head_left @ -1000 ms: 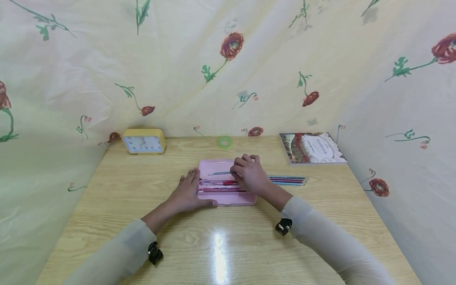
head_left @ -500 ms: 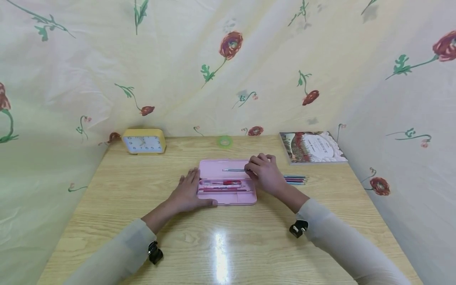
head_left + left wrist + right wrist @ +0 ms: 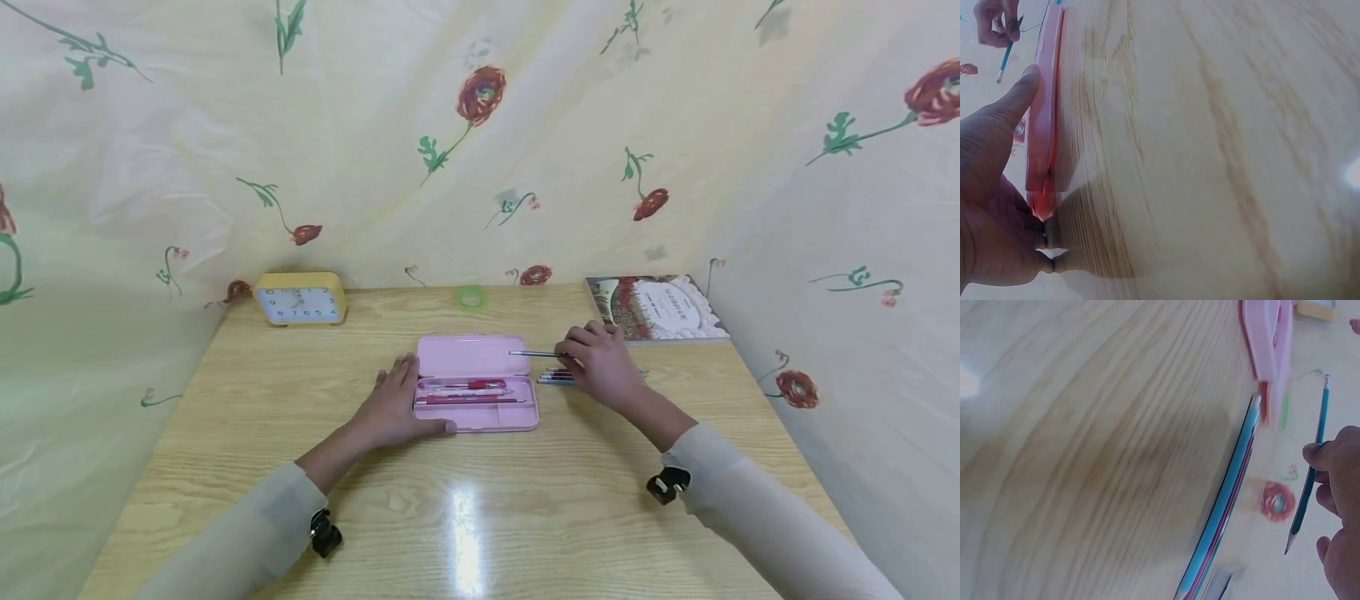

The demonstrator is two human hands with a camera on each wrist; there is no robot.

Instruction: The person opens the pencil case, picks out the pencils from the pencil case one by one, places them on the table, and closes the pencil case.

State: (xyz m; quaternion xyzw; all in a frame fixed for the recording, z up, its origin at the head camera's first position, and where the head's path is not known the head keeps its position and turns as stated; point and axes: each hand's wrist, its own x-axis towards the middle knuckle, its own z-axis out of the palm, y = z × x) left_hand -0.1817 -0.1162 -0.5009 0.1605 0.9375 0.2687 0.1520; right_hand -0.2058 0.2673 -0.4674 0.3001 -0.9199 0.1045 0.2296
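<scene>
A pink pencil case (image 3: 472,357) lies with its lid folded back on the table. Several pens and pencils, one a red pen (image 3: 486,384), lie in its tray. My left hand (image 3: 390,406) rests against the case's left side, fingers straight and thumb along the front edge. A teal pencil (image 3: 1321,419) with a white eraser end is pinched between the thumb and fingers of my right hand (image 3: 606,367), raised right of the case. Beneath that hand several pencils (image 3: 1217,515) lie side by side on the table, partly hidden by it in the head view.
A yellow alarm clock (image 3: 300,298) stands at the back left. Near the back edge sits a green ring-shaped roll (image 3: 471,297). A book with a floral cover (image 3: 660,308) lies at the back right. Flowered cloth (image 3: 375,142) hangs behind the table.
My right hand has carried the teal pencil rightward, from over the case to over the pencils on the table. The left hand has stayed at the case.
</scene>
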